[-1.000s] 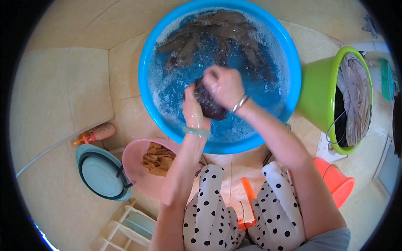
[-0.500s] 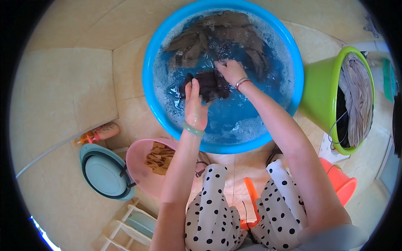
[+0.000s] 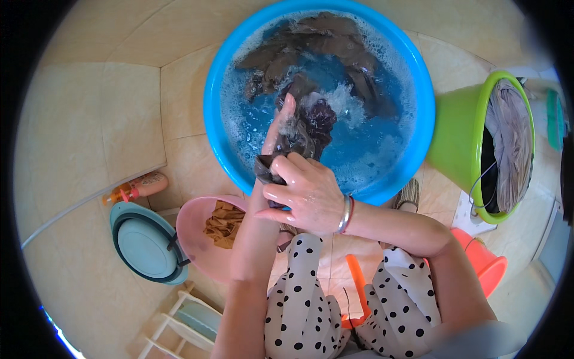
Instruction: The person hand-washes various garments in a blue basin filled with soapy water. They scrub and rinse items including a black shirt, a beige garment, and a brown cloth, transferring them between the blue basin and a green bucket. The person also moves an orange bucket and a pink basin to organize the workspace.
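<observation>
A dark, wet garment [image 3: 314, 122] is bunched in the soapy water of the large blue basin [image 3: 426, 113]. My right hand [image 3: 308, 194] is closed on one end of it, drawn back over my left wrist. Against the garment's left side lies my left hand [image 3: 277, 128], with a finger stretched out; its other fingers are hidden under the cloth. Greyish-brown clothing [image 3: 326, 39] floats and soaks along the far side of the basin.
At right, a green bucket [image 3: 457, 131] holds grey fabric [image 3: 511, 143]. A coral bucket [image 3: 487, 263] stands nearer. On the left are a pink basin [image 3: 191, 239] with brown cloth [image 3: 224, 224], teal basins [image 3: 146, 248], a pinkish bottle [image 3: 149, 184] and a white rack [image 3: 170, 323].
My right hand has come from the basin's middle toward me, pulling an end of the dark garment over my left wrist. The garment now covers part of my left hand.
</observation>
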Available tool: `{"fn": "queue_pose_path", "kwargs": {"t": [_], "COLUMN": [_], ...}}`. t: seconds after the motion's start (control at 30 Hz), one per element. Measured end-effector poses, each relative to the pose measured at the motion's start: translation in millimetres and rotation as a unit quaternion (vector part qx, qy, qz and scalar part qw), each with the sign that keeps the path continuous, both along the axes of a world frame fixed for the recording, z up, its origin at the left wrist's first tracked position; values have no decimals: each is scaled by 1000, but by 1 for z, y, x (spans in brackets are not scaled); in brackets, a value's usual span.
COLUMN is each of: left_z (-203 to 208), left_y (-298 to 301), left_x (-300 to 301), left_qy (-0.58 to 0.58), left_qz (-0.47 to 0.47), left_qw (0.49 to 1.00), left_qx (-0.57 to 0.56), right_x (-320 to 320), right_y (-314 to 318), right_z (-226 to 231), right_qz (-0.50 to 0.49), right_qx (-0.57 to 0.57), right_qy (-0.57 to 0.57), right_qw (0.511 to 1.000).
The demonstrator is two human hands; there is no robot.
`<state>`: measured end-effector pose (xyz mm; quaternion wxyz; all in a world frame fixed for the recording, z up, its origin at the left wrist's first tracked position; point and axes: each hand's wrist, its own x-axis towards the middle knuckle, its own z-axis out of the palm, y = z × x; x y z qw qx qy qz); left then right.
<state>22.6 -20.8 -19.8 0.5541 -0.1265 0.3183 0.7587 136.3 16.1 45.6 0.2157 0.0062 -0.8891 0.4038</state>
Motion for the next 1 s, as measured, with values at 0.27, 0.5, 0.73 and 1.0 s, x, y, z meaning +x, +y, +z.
{"fn": "queue_pose_path", "kwargs": {"t": [0.27, 0.5, 0.73, 1.0], "left_z": [7, -16, 0, 8], "left_y": [0, -5, -34, -61], "left_x": [14, 24, -6, 13], "left_qy": [34, 59, 196, 151], "left_qz": [96, 213, 45, 28], "left_qw": [995, 968, 948, 964], "left_qx": [0, -121, -247, -217], "right_x": [-37, -62, -35, -17], "right_y": [15, 55, 99, 117], "right_z": [-7, -61, -140, -202], "right_qz": [-147, -174, -305, -197], "right_qx": [-38, -135, -210, 232], "right_qy": [85, 25, -164, -167], "right_qw": [985, 975, 914, 938]}}
